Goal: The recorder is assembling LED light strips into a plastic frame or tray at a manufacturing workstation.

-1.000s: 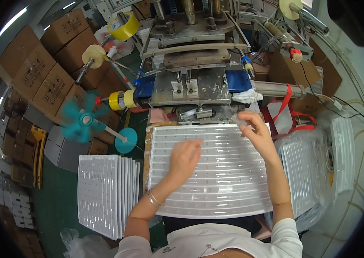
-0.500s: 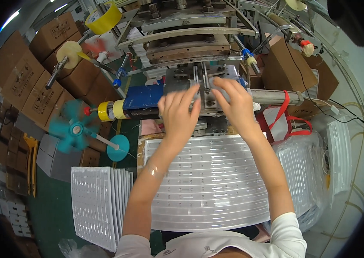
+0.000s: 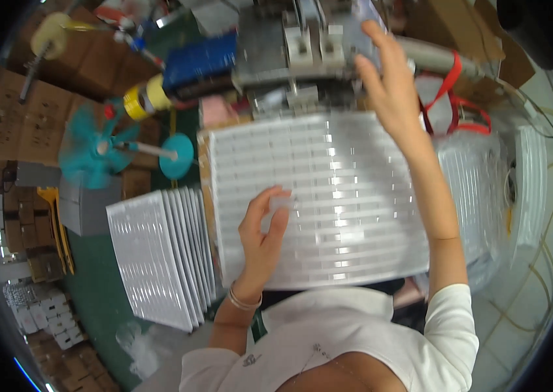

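The left hand (image 3: 265, 228) pinches a small clear piece (image 3: 283, 202) over the ribbed tray (image 3: 329, 209), steadying it; the right hand (image 3: 391, 85), fingers spread, reaches the machine (image 3: 302, 52).

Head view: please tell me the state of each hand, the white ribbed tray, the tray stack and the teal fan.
left hand: pinching a small clear piece over the tray
right hand: open, raised at the grey metal machine
white ribbed plastic tray: lying flat
stack of white trays: fanned out
teal fan: blurred, apparently spinning
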`<control>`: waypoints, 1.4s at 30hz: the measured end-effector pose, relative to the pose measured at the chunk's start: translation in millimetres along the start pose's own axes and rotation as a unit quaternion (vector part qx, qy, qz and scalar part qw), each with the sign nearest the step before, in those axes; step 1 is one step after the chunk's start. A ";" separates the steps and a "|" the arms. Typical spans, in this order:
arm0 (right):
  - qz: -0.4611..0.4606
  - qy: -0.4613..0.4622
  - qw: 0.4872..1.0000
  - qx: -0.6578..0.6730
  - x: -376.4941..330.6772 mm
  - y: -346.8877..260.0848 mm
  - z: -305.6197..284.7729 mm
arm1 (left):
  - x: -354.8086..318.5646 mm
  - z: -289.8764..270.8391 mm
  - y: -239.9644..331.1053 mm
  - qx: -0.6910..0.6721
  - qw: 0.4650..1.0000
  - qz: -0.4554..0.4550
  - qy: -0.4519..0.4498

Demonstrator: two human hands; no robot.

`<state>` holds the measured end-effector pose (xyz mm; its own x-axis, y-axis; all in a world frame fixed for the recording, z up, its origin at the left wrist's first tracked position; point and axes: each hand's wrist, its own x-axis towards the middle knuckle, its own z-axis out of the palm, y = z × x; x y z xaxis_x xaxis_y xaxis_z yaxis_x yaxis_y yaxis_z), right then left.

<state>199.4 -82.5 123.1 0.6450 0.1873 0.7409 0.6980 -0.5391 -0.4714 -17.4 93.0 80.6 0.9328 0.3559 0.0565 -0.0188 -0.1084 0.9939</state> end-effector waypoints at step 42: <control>0.169 -0.002 0.972 0.164 -22.1 6.4 -36.5 | 176.2 47.3 61.9 0.441 0.783 0.418 0.127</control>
<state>178.3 -120.0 121.2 0.8558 0.0490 0.5149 0.5066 -0.2805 -0.8153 162.8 105.0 147.5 0.6225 -0.0213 0.7824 -0.2243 -0.9625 0.1523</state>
